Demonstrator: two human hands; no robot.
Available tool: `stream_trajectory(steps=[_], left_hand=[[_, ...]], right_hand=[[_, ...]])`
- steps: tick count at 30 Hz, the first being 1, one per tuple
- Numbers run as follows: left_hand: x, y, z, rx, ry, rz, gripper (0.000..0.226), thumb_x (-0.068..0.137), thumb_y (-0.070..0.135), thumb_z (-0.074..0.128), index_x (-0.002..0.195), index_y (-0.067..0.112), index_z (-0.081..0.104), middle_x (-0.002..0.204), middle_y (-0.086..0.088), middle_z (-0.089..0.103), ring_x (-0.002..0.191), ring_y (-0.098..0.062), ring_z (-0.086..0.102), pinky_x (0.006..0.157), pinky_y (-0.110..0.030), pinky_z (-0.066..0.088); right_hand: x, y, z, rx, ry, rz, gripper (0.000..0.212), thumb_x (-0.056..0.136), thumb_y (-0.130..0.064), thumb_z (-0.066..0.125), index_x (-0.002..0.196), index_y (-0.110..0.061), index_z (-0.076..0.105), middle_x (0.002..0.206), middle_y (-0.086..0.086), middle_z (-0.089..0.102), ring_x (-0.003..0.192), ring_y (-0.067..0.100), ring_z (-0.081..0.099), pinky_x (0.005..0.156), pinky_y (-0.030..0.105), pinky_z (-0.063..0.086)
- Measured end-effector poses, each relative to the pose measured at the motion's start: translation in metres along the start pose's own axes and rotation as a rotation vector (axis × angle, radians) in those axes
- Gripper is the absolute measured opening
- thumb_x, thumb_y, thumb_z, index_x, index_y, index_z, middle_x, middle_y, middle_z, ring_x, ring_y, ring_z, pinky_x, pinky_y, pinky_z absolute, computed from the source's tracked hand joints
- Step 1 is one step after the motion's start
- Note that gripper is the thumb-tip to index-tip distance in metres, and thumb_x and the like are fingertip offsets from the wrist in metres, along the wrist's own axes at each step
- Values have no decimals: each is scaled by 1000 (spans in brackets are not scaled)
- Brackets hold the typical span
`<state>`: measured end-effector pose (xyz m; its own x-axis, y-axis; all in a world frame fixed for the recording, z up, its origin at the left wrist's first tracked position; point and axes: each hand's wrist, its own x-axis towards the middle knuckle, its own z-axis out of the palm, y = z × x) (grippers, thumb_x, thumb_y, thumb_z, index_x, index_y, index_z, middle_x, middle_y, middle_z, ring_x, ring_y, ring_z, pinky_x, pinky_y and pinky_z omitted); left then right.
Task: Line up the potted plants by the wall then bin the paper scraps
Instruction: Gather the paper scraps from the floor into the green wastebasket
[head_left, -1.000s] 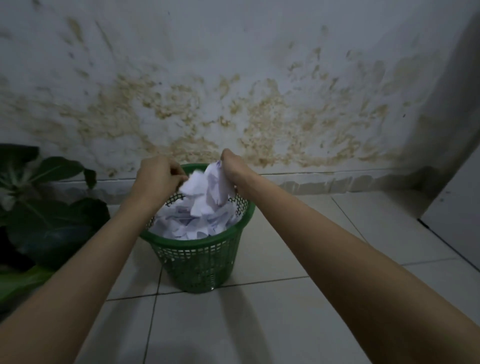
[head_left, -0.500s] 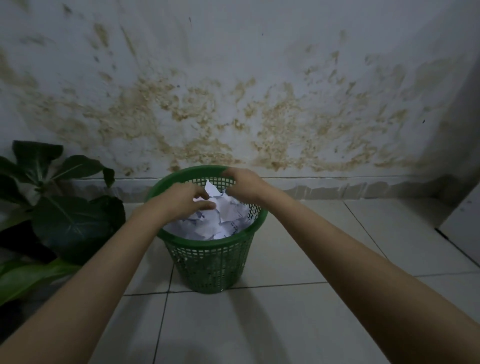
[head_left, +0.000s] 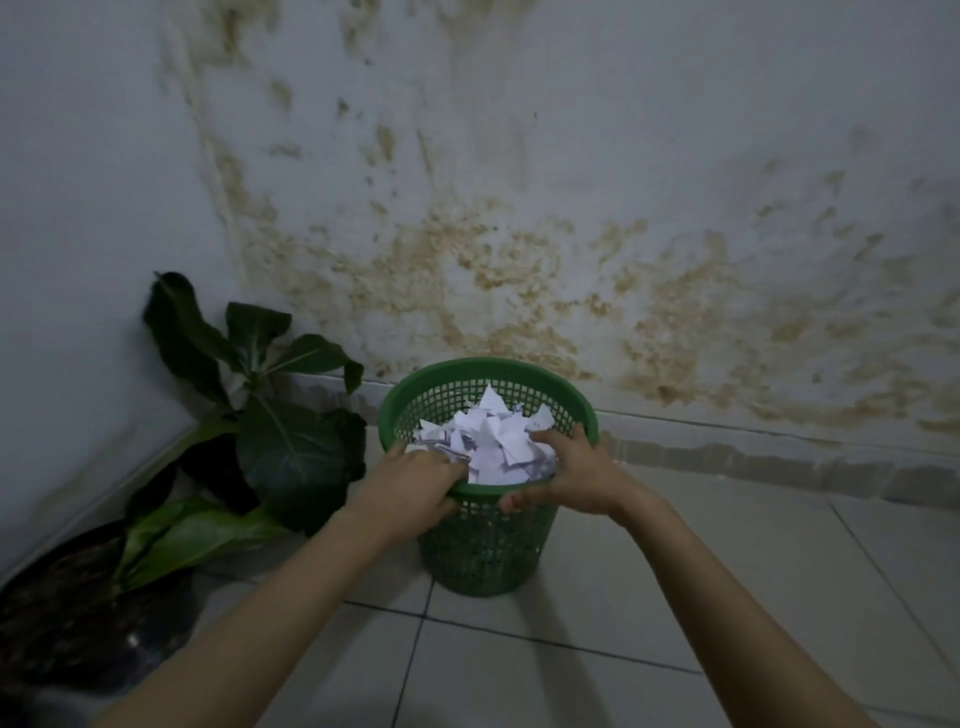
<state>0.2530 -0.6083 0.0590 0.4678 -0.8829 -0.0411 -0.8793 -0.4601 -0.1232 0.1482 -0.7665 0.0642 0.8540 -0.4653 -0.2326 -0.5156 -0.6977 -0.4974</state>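
Head view: the paper scraps (head_left: 491, 441) lie heaped in the green bin (head_left: 483, 535) by the wall. The left hand (head_left: 415, 491) and right hand (head_left: 566, 475) curl their fingers over its near rim. The scraps look light and floppy, best gathered in loose handfuls. No writing is readable.

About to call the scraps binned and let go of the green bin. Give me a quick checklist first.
1. Paper scraps inside the green bin: ok, heaped below the rim.
2. Bin upright on the floor tiles: ok.
3. Left hand holds no scrap: cannot tell, fingers hidden in the pile.
4. Right hand on the near rim: ok, gripping it.
5. Loose scraps on visible tiles: ok, none seen.
6. Potted plants by the wall: ok, though partly out of frame.
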Motion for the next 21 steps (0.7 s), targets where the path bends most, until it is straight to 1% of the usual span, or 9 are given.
stream_trajectory(steps=[2, 3, 5, 7, 9, 13, 15, 18, 21], left_hand=[[-1, -10, 4, 22, 44, -30, 28, 96, 25, 39, 123, 21, 48, 126, -2, 56, 122, -19, 48, 110, -35, 26], [-1, -15, 6, 19, 55, -55, 29, 97, 23, 37, 124, 21, 48, 127, -2, 56, 123, -19, 47, 111, -35, 24], [3, -22, 9, 12, 53, -97, 33, 98, 22, 35, 129, 21, 44, 133, -3, 51, 129, -19, 40, 114, -38, 18], [10, -27, 12, 7, 36, -132, 36, 99, 20, 34, 134, 20, 40, 140, -4, 45, 135, -19, 34, 116, -41, 13], [19, -31, 13, -12, 32, -147, 38, 99, 17, 33, 136, 18, 38, 143, -5, 42, 137, -19, 30, 117, -43, 9], [38, -36, 15, -34, 30, -151, 44, 99, 13, 33, 142, 18, 31, 147, -5, 37, 139, -20, 27, 117, -46, 5], [48, -37, 17, -12, 22, -140, 46, 98, 11, 33, 143, 17, 28, 149, -5, 34, 139, -21, 26, 117, -48, 4], [58, -38, 17, -9, 20, -108, 48, 98, 7, 32, 144, 15, 25, 151, -5, 30, 141, -22, 23, 117, -50, 2], [64, -38, 16, -7, 24, -85, 49, 96, 5, 34, 144, 14, 24, 151, -5, 29, 141, -21, 22, 117, -50, 1]], right_hand=[[13, -7, 12, 65, 81, -50, 98, 63, -55, 76, 144, -25, 29, 157, 11, 9, 144, 35, 15, 116, 49, 24], [19, -11, 16, 86, 112, -72, 96, 64, -54, 76, 143, -24, 31, 156, 11, 13, 143, 34, 18, 114, 48, 27], [27, -15, 23, 99, 178, -101, 91, 67, -53, 74, 142, -22, 33, 155, 10, 18, 144, 32, 15, 114, 48, 27], [36, -19, 29, 94, 230, -112, 86, 71, -53, 70, 141, -20, 34, 156, 8, 17, 145, 30, 10, 113, 48, 26], [45, -20, 33, 73, 275, -116, 81, 75, -54, 66, 140, -18, 35, 157, 7, 16, 146, 30, 9, 113, 48, 28], [57, -19, 38, 10, 339, -109, 69, 83, -52, 57, 138, -14, 38, 158, 10, 13, 145, 30, 14, 114, 47, 29], [60, -17, 38, -40, 362, -98, 67, 86, -53, 52, 139, -15, 36, 158, 10, 11, 145, 32, 15, 113, 48, 28], [63, -16, 35, -102, 367, -49, 67, 90, -53, 45, 143, -15, 29, 159, 9, 6, 146, 35, 6, 115, 52, 22], [66, -17, 34, -99, 365, -25, 68, 92, -51, 42, 146, -14, 22, 159, 10, 2, 146, 36, 0, 115, 53, 19]])
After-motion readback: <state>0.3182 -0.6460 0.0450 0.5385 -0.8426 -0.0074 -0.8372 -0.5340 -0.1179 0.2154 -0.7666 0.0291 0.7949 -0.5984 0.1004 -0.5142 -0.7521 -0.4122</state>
